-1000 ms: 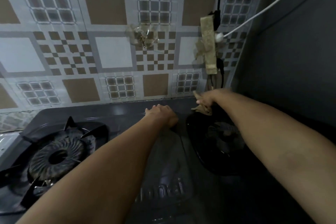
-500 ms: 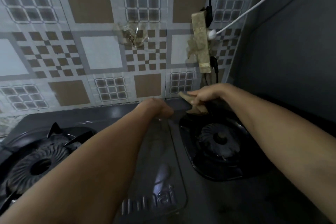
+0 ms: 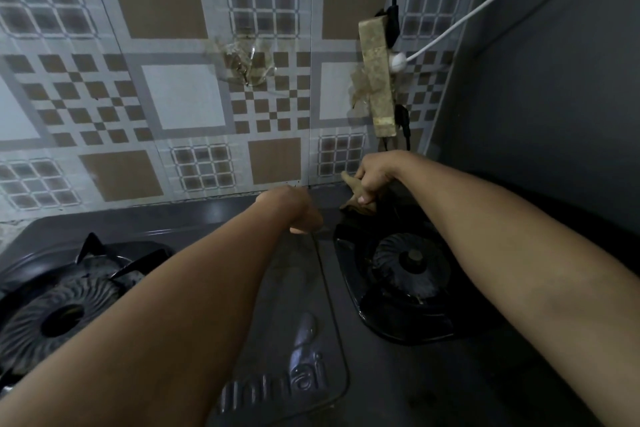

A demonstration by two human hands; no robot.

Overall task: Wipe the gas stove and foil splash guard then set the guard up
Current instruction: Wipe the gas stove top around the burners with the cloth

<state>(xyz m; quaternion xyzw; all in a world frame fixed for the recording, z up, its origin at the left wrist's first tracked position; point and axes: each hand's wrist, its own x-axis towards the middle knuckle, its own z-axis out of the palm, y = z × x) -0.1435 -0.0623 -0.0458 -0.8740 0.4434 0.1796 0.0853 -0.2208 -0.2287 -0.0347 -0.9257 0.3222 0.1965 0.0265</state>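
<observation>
1. Two burners on the gas stove, which fills the lower frame; no foil guard in sight.
2. Right hand grips a brownish rag at the back edge, 12 o'clock of the right burner.
3. Left hand is fisted on the stove top; can't tell if it's holding anything.
4. Risk: rag reaching up could snag the power strip at 12 o'clock.

Power strip (grimy) on tiled wall.
</observation>
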